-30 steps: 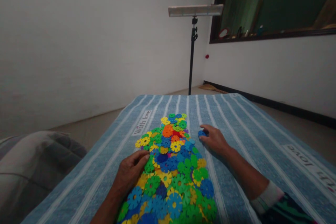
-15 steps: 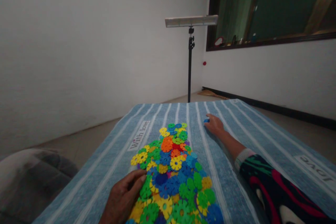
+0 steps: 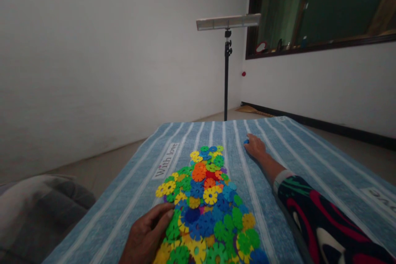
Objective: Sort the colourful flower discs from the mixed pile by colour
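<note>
A heap of notched plastic flower discs [image 3: 211,194] in yellow, green, blue, orange and red spreads over the striped blue cloth before me. At its left edge rests my left hand [image 3: 148,231], fingers loosely stretched and thumb a little apart, touching the outer discs with nothing visible held. Farther out, to the right of the heap, my right hand [image 3: 255,147] is closed at the fingertips on a blue flower disc [image 3: 246,141]. It stays low over the cloth, and most of that disc is covered by the fingers.
The striped cloth [image 3: 130,198] covers the table. A lamp stand [image 3: 226,78] with a flat panel rises behind the far edge. White walls and a dark-framed window [image 3: 324,8] lie beyond. Grey checked fabric [image 3: 43,214] sits at the lower left.
The view has shifted slightly, so the scene sits a little farther right. Both hands keep nearly the same places, and less of the blue disc shows at my right fingertips.
</note>
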The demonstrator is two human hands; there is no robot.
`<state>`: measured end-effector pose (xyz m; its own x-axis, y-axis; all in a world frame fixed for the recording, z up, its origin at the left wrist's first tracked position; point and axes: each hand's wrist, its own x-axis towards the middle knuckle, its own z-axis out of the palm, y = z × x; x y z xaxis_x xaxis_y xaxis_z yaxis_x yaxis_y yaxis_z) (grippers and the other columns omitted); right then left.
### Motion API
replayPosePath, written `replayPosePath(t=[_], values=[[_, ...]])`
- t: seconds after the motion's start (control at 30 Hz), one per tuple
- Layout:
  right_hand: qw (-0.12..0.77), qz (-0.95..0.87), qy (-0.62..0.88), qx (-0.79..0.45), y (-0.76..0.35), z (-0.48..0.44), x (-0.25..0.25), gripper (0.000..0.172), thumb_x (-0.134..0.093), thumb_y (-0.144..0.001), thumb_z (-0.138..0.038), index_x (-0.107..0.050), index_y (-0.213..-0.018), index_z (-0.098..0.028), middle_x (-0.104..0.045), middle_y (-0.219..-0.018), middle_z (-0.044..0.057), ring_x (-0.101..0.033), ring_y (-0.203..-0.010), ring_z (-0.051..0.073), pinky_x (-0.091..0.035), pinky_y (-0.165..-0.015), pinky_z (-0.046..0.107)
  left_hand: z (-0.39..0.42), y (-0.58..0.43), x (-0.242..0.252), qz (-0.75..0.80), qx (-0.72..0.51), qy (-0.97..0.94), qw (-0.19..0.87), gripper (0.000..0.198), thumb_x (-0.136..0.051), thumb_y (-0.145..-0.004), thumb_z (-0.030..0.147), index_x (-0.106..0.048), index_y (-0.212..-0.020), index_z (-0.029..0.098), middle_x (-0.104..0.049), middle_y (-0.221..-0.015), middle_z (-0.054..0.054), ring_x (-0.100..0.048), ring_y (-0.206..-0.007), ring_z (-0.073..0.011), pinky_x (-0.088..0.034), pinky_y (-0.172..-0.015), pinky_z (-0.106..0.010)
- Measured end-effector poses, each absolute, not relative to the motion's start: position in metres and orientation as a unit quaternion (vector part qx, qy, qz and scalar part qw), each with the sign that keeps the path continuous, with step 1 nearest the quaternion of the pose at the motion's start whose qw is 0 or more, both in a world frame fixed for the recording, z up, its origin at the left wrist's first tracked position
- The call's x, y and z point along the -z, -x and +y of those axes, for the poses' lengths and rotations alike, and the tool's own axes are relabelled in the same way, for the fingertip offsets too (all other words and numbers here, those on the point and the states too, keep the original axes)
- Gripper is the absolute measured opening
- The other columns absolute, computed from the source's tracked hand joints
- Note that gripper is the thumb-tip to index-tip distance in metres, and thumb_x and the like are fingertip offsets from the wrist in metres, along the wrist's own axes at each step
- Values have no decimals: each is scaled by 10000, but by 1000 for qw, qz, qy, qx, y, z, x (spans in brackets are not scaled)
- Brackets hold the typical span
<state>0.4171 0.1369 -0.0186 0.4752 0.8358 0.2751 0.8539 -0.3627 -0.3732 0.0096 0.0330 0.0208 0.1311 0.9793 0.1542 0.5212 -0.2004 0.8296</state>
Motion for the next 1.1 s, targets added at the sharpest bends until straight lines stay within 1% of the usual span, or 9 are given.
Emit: replayPosePath(t=[0.2, 0.43, 0.6, 0.73, 0.8, 0.93, 1.1], values=[[246, -525, 814, 25, -421, 137, 32, 468, -532, -858, -272, -528, -1303, -126, -582, -1301, 159, -522, -1204, 269, -380, -990, 357, 34, -8, -19, 545, -373, -689, 298, 328, -638, -617, 549, -770, -717, 267, -772, -797, -7, -723, -749, -255, -591, -683, -290], [260, -535, 802, 50, -419, 126, 34, 506, -535, -873, -329, -493, -1318, -92, -588, -1268, 173, -524, -1192, 260, -374, -990, 324, 34, -5, -15, 544, -353, -703, 293, 327, -610, -685, 510, -769, -772, 239, -773, -846, -8, -720, -789, -237, -579, -694, -268], [257, -562, 784, 55, -412, 90, 40, 420, -514, -866, -291, -540, -1253, -129, -626, -1178, 139, -560, -1115, 252, -398, -965, 334, 35, -6, -9, 529, -360, -705, 306, 323, -604, -699, 495, -755, -787, 223, -767, -825, -12, -710, -778, -233, -570, -688, -279], [286, -584, 757, 58, -401, 54, 53, 463, -530, -836, -265, -525, -1271, -106, -623, -1184, 156, -569, -1100, 258, -410, -967, 355, 35, -5, -4, 514, -362, -719, 297, 316, -581, -731, 470, -746, -797, 209, -759, -827, -15, -699, -793, -226, -555, -726, -293], [299, -596, 743, 53, -392, 37, 59, 457, -531, -826, -261, -540, -1253, -98, -621, -1195, 159, -573, -1097, 260, -419, -965, 364, 35, -5, -3, 508, -359, -724, 298, 315, -569, -745, 460, -743, -802, 204, -753, -814, -15, -694, -784, -221, -548, -735, -298], [316, -629, 709, 45, -369, 7, 62, 372, -530, -821, -263, -602, -1157, -120, -647, -1143, 143, -582, -1075, 256, -428, -963, 379, 34, -5, -3, 493, -364, -730, 301, 296, -560, -753, 438, -737, -790, 203, -743, -787, -9, -684, -757, -213, -536, -711, -296], [298, -676, 674, 31, -343, -17, 58, 202, -505, -841, -239, -661, -954, -177, -668, -1061, 101, -592, -1025, 229, -440, -930, 356, 34, -7, -5, 487, -378, -727, 302, 281, -569, -735, 430, -730, -756, 201, -734, -752, -5, -673, -733, -209, -528, -707, -302]])
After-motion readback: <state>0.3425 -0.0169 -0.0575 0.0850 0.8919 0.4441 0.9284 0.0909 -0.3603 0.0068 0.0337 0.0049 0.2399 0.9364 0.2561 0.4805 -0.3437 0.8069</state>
